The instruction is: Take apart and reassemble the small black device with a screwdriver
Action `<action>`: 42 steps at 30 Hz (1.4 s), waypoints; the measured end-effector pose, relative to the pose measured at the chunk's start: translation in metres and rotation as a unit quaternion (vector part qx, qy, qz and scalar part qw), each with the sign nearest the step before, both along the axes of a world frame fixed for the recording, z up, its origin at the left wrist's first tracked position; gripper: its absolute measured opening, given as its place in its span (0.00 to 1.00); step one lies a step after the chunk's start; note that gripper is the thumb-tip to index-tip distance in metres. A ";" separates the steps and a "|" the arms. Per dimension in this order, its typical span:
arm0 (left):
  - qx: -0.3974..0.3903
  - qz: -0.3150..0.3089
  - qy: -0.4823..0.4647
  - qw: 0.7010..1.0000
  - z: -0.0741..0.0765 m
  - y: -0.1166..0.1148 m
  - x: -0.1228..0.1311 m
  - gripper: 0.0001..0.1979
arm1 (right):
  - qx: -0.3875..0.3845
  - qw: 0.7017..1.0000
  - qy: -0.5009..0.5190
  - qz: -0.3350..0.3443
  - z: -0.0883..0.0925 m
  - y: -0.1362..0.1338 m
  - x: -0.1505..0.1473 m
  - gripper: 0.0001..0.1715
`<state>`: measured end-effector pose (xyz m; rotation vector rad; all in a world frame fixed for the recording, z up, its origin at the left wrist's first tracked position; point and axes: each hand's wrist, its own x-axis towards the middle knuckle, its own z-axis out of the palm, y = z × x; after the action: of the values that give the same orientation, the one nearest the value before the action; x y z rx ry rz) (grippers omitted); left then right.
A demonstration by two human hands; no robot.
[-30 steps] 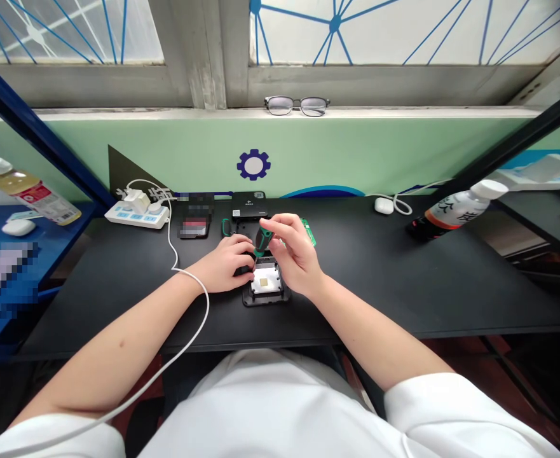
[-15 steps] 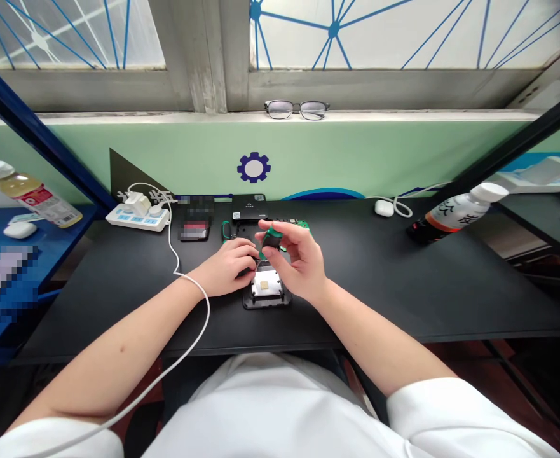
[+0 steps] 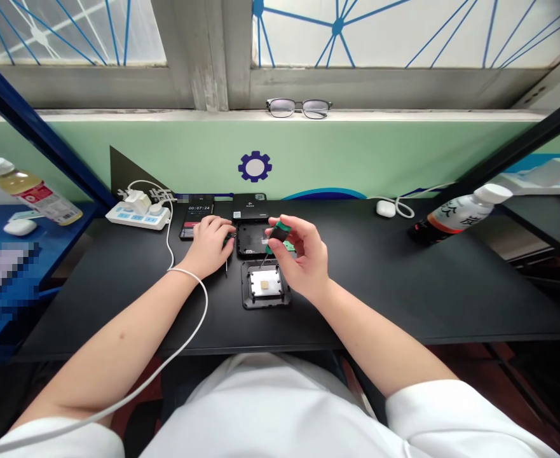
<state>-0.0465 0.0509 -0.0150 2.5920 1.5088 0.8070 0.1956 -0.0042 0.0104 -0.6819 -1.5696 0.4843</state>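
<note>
My right hand (image 3: 306, 257) is closed around the green-and-black handle of a screwdriver (image 3: 280, 234). Its thin shaft slants down to the upper part of a small black device cover (image 3: 246, 299), which carries a white plate (image 3: 271, 275) with a tan square pad. Farther left, my left hand (image 3: 208, 247) rests low over the table with fingers bent and thumb drawn in. A second slim tool (image 3: 227, 269) lies under it, its metal shaft showing below the thumb. What its fingertips hold, if anything, is hidden.
Behind the cover lie a black housing (image 3: 247, 240), a green circuit board (image 3: 289, 246) and a black box (image 3: 250, 207). A phone (image 3: 198, 208) shows a timer. A power strip (image 3: 136, 218) trails a white cable (image 3: 206, 305) over my left arm. A bottle (image 3: 461, 213) stands right.
My left hand has left the cover and moved left to the second tool. My right hand stays over the cover, with the screwdriver shaft now in sight. The phone's timer has come into view.
</note>
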 end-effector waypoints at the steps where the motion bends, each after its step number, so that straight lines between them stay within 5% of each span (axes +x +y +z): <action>1: -0.003 -0.017 -0.006 1.000 0.003 -0.002 -0.001 0.12 | -0.003 1.000 0.003 0.001 0.000 0.000 0.000 0.22; 6: -0.060 -0.212 0.010 0.975 0.018 -0.017 0.000 0.17 | -0.012 1.000 0.018 0.007 0.000 -0.003 0.000 0.25; 11: -0.119 -0.304 0.054 0.944 0.022 -0.032 0.012 0.24 | 0.028 0.998 -0.003 0.048 -0.003 -0.006 -0.003 0.28; 33: -0.116 -0.327 0.077 0.935 0.008 -0.023 0.009 0.17 | 0.135 0.985 -0.082 0.065 0.000 -0.008 -0.009 0.28; 42: -0.094 -0.328 0.067 0.938 0.015 -0.029 0.011 0.10 | 0.174 0.981 -0.087 -0.004 0.001 -0.006 -0.010 0.30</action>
<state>-0.0354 0.0216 -0.0004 2.7550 0.5959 0.3914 0.1855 -0.0098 0.0112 -0.4687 -1.7602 0.1383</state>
